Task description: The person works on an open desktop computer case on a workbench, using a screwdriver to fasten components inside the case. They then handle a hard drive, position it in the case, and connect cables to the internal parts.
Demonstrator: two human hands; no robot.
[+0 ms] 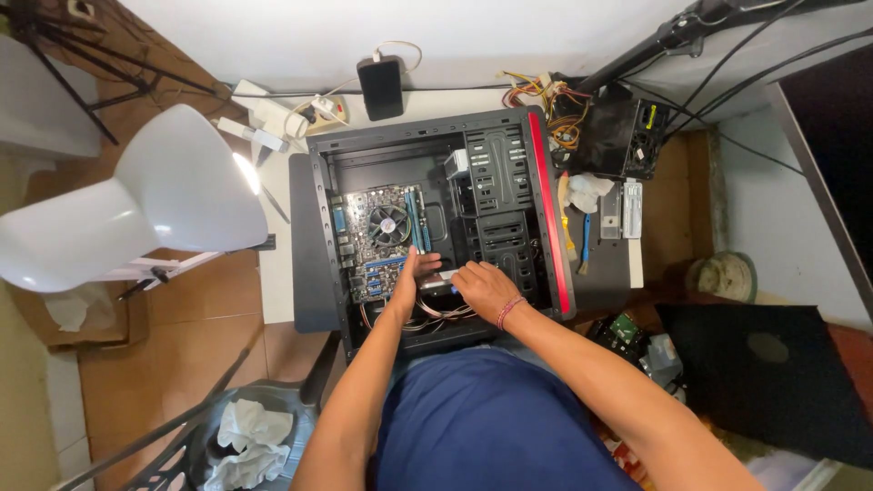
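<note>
Head view, looking straight down: an open black PC case [427, 227] with a red front edge lies on its side on a white table [273, 291], and I lean over it in a blue shirt.

My left hand [406, 284] reaches into the case at the lower right corner of the motherboard [382, 238], fingers together and pressed down near the blue slots; whether it pinches anything I cannot tell. My right hand [486, 289], a red band at the wrist, rests just beside it, fingers curled toward a small pale connector [443, 275] lying between both hands. It looks touched rather than gripped, though the view is too small to be sure. A bundle of thin wires [435, 314] loops under my palms along the case floor.

A white lamp [136, 214] hangs over the left side. A power supply [618, 136] with loose coloured leads sits beyond the case, and a blue screwdriver [585, 241] lies to its right.

My judgement of the risks: a connector pushed in crooked could bend pins, wires could snag on the sharp case edge, and a leaning wrist could flex the board.
</note>
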